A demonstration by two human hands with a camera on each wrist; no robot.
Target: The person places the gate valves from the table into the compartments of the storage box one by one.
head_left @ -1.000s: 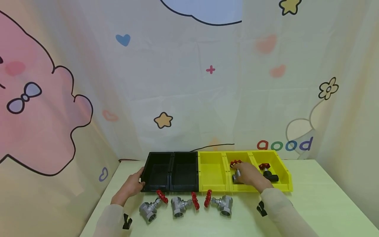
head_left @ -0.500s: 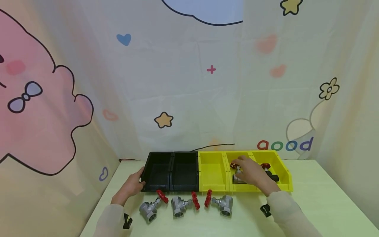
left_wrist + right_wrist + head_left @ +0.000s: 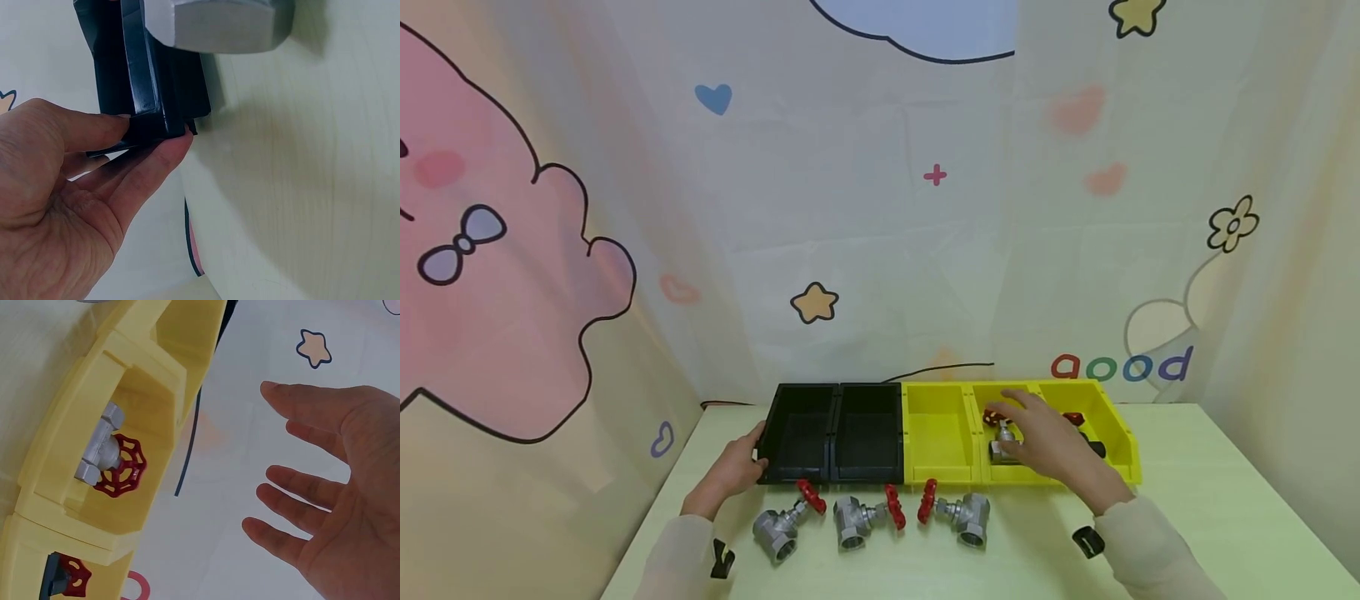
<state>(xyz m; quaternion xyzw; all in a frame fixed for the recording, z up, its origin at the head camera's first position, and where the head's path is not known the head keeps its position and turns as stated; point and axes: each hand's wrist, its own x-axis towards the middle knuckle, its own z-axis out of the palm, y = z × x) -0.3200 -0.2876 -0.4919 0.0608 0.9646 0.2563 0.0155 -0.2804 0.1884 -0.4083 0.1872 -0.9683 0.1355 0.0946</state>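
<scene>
My left hand (image 3: 733,468) grips the left wall of the leftmost black bin (image 3: 797,472), thumb on the inner side and fingers outside, as the left wrist view shows. My right hand (image 3: 1051,440) is over the middle yellow bin (image 3: 1015,477), fingers spread and holding nothing. Inside that bin stands a silver gate valve (image 3: 100,447) with a red handwheel (image 3: 125,465). A dark valve (image 3: 1096,450) with a red handwheel lies in the rightmost yellow bin, partly hidden by my right hand.
In front of the bins lie three silver valves with red handwheels: one at left (image 3: 777,533), one in the middle (image 3: 852,523), one at right (image 3: 972,518). Another black bin (image 3: 868,472) and another yellow bin (image 3: 940,475) stand mid-row. A patterned curtain hangs behind.
My right hand has let go of the silver valve in the middle yellow bin, spread its fingers and drawn back slightly to the right. The left hand stays at the black bin.
</scene>
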